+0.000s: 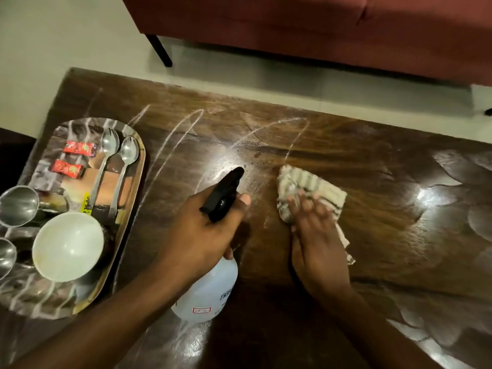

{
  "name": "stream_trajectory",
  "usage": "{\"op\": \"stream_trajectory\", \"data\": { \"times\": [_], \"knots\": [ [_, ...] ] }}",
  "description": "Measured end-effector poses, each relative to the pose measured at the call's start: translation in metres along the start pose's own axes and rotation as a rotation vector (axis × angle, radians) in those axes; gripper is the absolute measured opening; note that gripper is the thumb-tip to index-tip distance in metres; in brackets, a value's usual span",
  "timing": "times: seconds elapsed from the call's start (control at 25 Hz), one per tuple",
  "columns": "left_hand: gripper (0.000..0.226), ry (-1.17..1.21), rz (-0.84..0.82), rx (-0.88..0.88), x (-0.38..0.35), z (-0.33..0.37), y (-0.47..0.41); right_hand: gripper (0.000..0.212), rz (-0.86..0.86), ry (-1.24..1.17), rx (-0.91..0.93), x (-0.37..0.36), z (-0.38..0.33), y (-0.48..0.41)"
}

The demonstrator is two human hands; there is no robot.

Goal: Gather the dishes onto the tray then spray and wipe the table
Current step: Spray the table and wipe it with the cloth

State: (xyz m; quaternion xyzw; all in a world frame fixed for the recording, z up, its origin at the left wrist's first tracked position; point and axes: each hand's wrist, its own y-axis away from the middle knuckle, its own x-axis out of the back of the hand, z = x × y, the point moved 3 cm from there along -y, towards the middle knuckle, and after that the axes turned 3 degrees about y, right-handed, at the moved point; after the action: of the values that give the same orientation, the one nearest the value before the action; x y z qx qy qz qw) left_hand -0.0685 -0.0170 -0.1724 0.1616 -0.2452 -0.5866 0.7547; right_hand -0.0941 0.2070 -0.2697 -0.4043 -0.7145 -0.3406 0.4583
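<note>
The striped cloth [311, 194] is lying on the wet wooden surface [372, 169], where the right hand [316, 235] is pressing it flat with straight, spread fingers for wiping. The left hand [205, 235] is gripping the spray bottle [210, 283] at its neck, with the nozzle aiming at the streaked patch. At the left, the steel tray [48, 296] is holding a white bowl [68, 245], steel cups [18, 206], two spoons [109, 145] and two red sachets [80, 148].
</note>
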Motion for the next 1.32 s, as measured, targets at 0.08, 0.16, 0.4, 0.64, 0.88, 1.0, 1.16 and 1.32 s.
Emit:
{"op": "stream_trajectory", "data": {
  "times": [0.08, 0.16, 0.4, 0.64, 0.88, 1.0, 1.16, 1.32],
  "knots": [
    [0.017, -0.009, 0.001, 0.002, 0.002, -0.001, -0.006, 0.062, -0.22, 0.119, 0.455, 0.01, 0.009, -0.014],
    [0.025, -0.019, -0.006, 0.017, 0.005, -0.002, -0.009, 0.062, -0.298, 0.208, 0.65, 0.028, 0.035, -0.049],
    [0.024, 0.051, 0.011, 0.031, 0.019, -0.009, 0.0, 0.059, 0.033, -0.052, -0.218, 0.05, 0.057, -0.187],
    [0.016, 0.085, 0.184, -0.066, 0.048, -0.015, 0.0, 0.059, -0.301, -0.019, 0.534, -0.007, -0.089, -0.104],
    [0.022, 0.069, 0.192, -0.083, 0.068, -0.018, 0.001, 0.066, -0.507, 0.163, 0.928, -0.008, -0.099, -0.112],
    [0.011, 0.093, 0.159, -0.049, 0.077, -0.031, 0.004, 0.062, -0.215, 0.111, 0.402, 0.013, -0.074, -0.205],
    [0.018, 0.068, 0.178, -0.045, 0.085, -0.04, 0.015, 0.058, -0.107, -0.047, 0.1, 0.009, -0.092, -0.241],
    [0.011, 0.104, 0.233, -0.038, 0.09, -0.042, 0.017, 0.058, -0.324, 0.03, 0.62, -0.02, -0.142, -0.145]
  ]
}}
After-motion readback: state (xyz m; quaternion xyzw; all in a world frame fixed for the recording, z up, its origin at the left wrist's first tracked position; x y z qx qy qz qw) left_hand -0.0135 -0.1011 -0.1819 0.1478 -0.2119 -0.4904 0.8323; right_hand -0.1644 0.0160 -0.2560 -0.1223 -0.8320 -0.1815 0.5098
